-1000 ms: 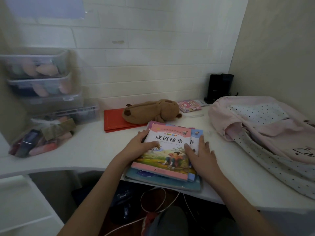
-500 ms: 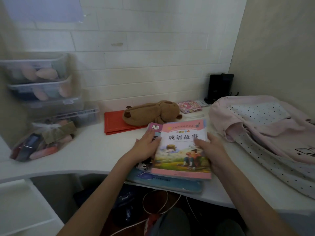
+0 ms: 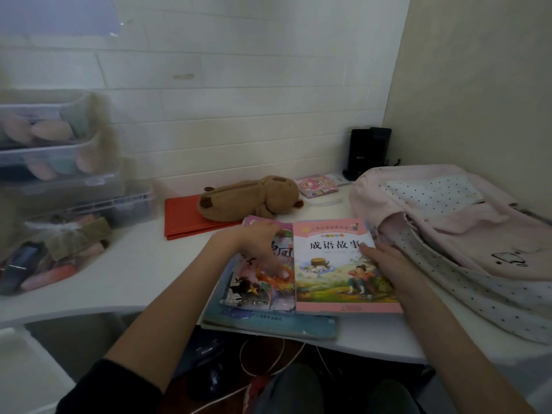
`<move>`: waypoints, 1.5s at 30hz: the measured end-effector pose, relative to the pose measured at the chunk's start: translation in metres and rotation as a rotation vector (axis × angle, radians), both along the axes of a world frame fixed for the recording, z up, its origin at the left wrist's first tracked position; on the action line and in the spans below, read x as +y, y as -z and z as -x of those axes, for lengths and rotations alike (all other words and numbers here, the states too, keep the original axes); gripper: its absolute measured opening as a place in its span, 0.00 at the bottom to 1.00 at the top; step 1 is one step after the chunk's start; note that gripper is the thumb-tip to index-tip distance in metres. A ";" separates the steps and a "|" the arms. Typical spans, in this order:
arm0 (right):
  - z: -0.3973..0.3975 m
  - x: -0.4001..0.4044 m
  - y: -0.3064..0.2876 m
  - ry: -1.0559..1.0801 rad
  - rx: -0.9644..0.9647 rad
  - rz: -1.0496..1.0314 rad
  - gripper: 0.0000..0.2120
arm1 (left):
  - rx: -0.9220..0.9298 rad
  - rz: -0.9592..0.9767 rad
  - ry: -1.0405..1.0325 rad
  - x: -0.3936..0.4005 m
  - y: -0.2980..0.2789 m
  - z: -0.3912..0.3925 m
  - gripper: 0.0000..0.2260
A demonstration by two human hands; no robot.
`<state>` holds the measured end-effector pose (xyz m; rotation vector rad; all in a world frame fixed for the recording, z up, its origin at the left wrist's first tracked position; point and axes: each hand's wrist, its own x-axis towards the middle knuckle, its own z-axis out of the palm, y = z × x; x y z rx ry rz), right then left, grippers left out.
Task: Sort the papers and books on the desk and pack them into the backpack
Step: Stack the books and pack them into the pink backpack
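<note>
A pink-covered storybook (image 3: 337, 276) lies on the white desk (image 3: 134, 273), beside a colourful book (image 3: 260, 285). Both rest on a larger blue book (image 3: 268, 322) at the desk's front edge. My right hand (image 3: 388, 264) grips the pink book's right edge, thumb on the cover. My left hand (image 3: 263, 246) rests on the colourful book and presses it down. The pink backpack (image 3: 448, 222) with its dotted lining lies open just right of the pink book, its mouth toward the books.
A brown plush capybara (image 3: 251, 197) lies on a red folder (image 3: 182, 216) behind the books. A pink sticker pack (image 3: 318, 185) and a black device (image 3: 369, 150) stand by the wall. Clear drawers (image 3: 53, 150) and a bag of items (image 3: 50, 258) fill the left. Cables hang under the desk.
My right hand has slid the pink book off the stack to the right, toward the backpack. That uncovered the colourful book, which my left hand now holds down.
</note>
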<state>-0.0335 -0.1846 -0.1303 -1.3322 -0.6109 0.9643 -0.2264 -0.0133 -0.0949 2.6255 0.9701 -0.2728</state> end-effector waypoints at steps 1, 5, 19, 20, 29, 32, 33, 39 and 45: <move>0.001 0.001 0.000 0.003 0.006 -0.006 0.09 | 0.021 0.013 -0.014 0.001 -0.002 -0.002 0.46; 0.000 0.004 0.002 0.019 0.041 -0.006 0.10 | 0.146 0.044 -0.061 0.007 -0.010 -0.011 0.45; 0.008 0.002 0.006 -0.056 0.167 -0.051 0.08 | -0.177 0.084 -0.258 0.042 -0.031 0.047 0.17; 0.012 0.002 0.005 -0.063 0.145 -0.058 0.08 | -0.258 -0.024 -0.310 0.043 -0.031 0.054 0.20; 0.024 -0.002 -0.002 -0.063 -0.095 0.043 0.10 | -0.659 -0.519 -0.583 0.053 -0.034 0.110 0.28; 0.035 0.005 -0.009 -0.077 -0.130 0.065 0.09 | -0.776 -0.359 -0.594 0.049 -0.046 0.116 0.27; 0.041 0.011 -0.011 -0.092 -0.139 0.072 0.09 | -0.780 -0.307 -0.587 0.047 -0.048 0.113 0.27; 0.090 0.037 -0.014 -0.215 -0.094 0.046 0.09 | -0.706 -0.232 -0.371 0.027 -0.045 0.064 0.24; 0.082 0.030 -0.007 0.003 -0.064 0.119 0.17 | -0.434 -0.210 -0.114 0.007 -0.026 0.005 0.24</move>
